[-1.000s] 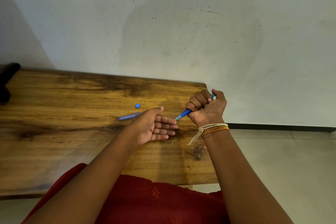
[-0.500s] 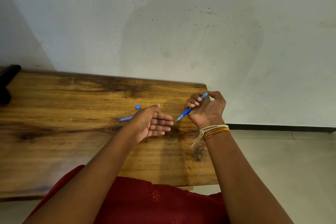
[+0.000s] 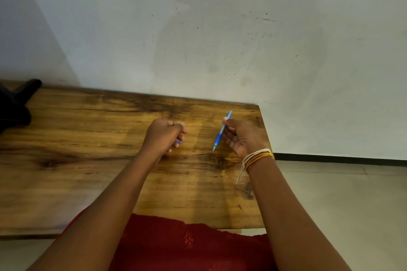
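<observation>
On my feed I have the pen (image 3: 221, 133): a slim, bright blue stick with a fine pointed tip. It is off the table (image 3: 88, 160), over its right end, and tilted. The tip points down and toward me, and the tail points up and away toward the wall. The right hand (image 3: 242, 138) pinches it near the upper half, thumb and fingertips on the barrel, so both ends stick out. The tube (image 3: 179, 141) is pale violet-blue. I can only make out a short end of it, poking from between the curled fingers of the left hand (image 3: 164, 136), low over the wood. The rest of its length is hidden from me.
</observation>
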The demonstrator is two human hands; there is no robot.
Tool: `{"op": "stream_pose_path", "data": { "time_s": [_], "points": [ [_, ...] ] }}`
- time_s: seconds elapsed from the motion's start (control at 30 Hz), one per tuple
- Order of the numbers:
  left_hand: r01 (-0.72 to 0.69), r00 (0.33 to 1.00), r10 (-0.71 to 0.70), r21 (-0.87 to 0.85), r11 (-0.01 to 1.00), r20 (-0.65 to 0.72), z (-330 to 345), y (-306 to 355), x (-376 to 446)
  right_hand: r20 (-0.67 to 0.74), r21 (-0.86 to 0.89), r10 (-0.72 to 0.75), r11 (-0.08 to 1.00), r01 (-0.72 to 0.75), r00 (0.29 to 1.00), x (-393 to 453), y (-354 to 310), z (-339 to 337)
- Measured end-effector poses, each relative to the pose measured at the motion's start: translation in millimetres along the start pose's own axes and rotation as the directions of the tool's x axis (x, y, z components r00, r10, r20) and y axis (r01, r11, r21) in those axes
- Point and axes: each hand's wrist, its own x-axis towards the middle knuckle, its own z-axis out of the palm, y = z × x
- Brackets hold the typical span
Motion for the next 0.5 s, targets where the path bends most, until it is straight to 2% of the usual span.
{"op": "stream_pose_path", "data": {
  "time_s": [0.2, 0.3, 0.5],
  "points": [
    [-0.092, 0.987, 0.106, 0.120, 0.989, -0.117, -15.4, -9.2, 4.6, -0.111, -0.296, -0.140, 0.950, 0.102, 0.984, 9.0, 14.8, 12.8],
    [-0.095, 0.977, 0.144, 0.283, 0.955, -0.156, -25.1, -14.2, 7.8, -0.142, -0.425, -0.200, 0.897, 0.123, 0.969, 11.2, 20.1, 18.4],
    [-0.041, 0.995, 0.074, 0.398, 0.916, -0.068, -32.4, -23.0, 4.1, -0.159, -0.607, -0.277, 0.785, 0.127, 0.948, 11.4, 28.3, 28.3]
  ]
}}
